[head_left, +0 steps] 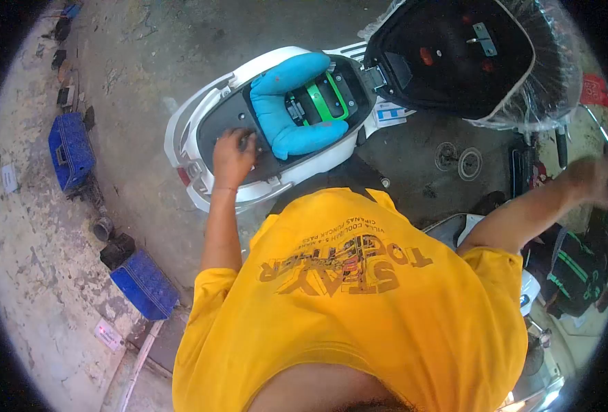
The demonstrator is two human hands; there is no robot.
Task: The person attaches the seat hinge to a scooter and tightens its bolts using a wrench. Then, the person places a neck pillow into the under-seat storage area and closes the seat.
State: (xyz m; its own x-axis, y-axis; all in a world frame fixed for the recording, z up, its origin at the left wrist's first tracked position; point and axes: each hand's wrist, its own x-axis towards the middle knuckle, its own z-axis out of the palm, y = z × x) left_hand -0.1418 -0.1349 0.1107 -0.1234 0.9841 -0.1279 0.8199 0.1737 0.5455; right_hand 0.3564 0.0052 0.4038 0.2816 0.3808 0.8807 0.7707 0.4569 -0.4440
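Observation:
My left hand [234, 156] is over the dark grey rear panel [215, 123] of a white scooter body [276, 58], its fingers curled together around something small and dark that I cannot make out. Just right of it, a light-blue U-shaped cushion [269, 117] lies in the open compartment, partly around a bright green frame [331, 99]. My right hand [591, 180] is stretched far out to the right, near the handlebar area; it is blurred and dim at the picture's edge, so its fingers and anything in them cannot be made out.
The raised black seat underside [448, 55], edged with clear plastic, stands at the upper right. Blue boxes [72, 151] line the left wall. A person in dark clothes with green stripes [572, 271] is low at the right. Round metal covers [469, 165] lie on the floor.

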